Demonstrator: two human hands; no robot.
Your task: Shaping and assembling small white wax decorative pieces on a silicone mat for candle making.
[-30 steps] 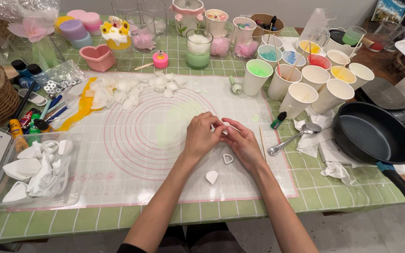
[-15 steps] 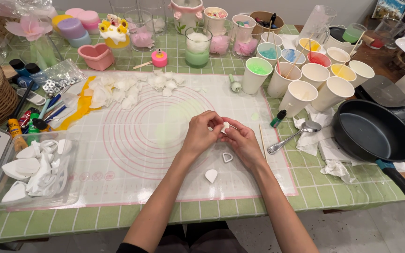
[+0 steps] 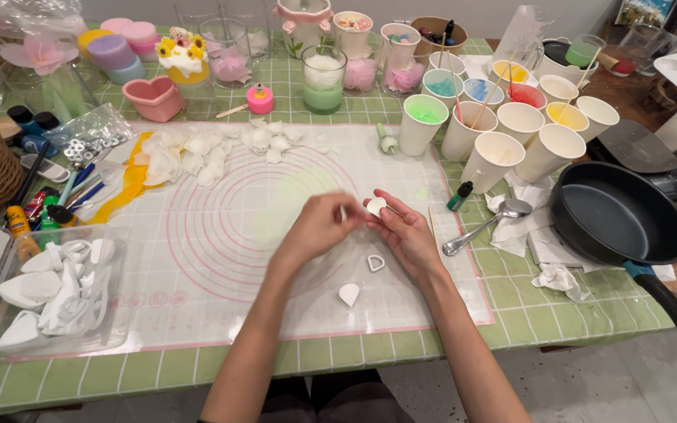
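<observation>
My two hands meet over the middle of a white silicone mat (image 3: 221,235) with pink rings. A small white petal-shaped piece (image 3: 375,206) sits in the fingertips of my right hand (image 3: 405,231). Fingers of my left hand (image 3: 319,227) are pinched together right beside that piece, with a thin white bit between them. On the mat below my hands lie a small teardrop-shaped cutter ring (image 3: 375,262) and a flat white teardrop piece (image 3: 349,294).
Several paper cups (image 3: 503,129) with coloured wax and sticks stand at the back right. A black frying pan (image 3: 617,215) and a spoon (image 3: 483,225) lie right. White petals (image 3: 197,153) are scattered at the mat's far edge. A clear tray (image 3: 48,294) of white pieces sits left.
My hands have lifted slightly and spread a little apart; the white piece now shows in my right fingertips. The cutter and flat teardrop stay where they were.
</observation>
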